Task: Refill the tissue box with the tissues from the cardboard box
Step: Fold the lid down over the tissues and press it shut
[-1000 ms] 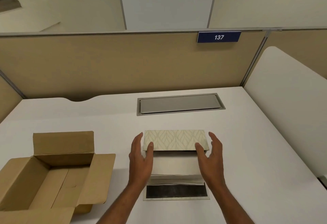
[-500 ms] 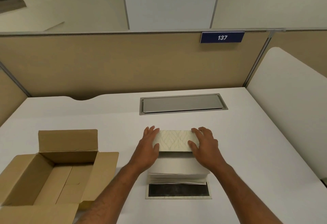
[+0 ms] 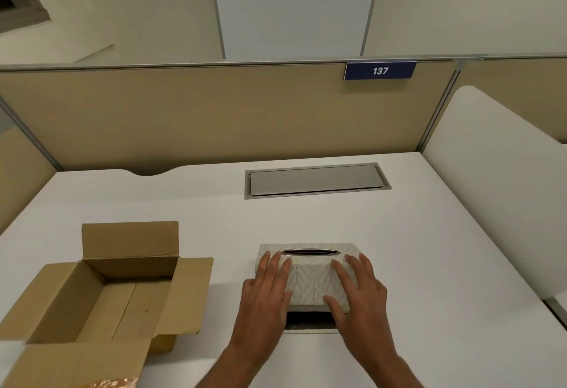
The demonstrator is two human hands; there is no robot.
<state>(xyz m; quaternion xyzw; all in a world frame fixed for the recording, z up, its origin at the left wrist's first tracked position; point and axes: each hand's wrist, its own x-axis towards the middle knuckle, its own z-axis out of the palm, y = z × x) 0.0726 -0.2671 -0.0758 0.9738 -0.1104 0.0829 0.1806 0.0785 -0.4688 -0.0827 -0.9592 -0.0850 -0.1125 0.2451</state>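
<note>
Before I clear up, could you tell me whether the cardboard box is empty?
Empty as far as visible: the cardboard box stands open, its bare floor showing.

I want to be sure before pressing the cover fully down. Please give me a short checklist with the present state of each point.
1. Both hands on tissue box cover, left hand, right hand: ok.
2. Cover seated on base: not ok, the base's dark front strip shows.
3. Slot faces up: ok.
4. Tissues straight inside: cannot tell.
5. Cardboard box emptied: ok.

Left hand (image 3: 266, 288) flat, fingers spread; right hand (image 3: 359, 289) likewise.
</note>
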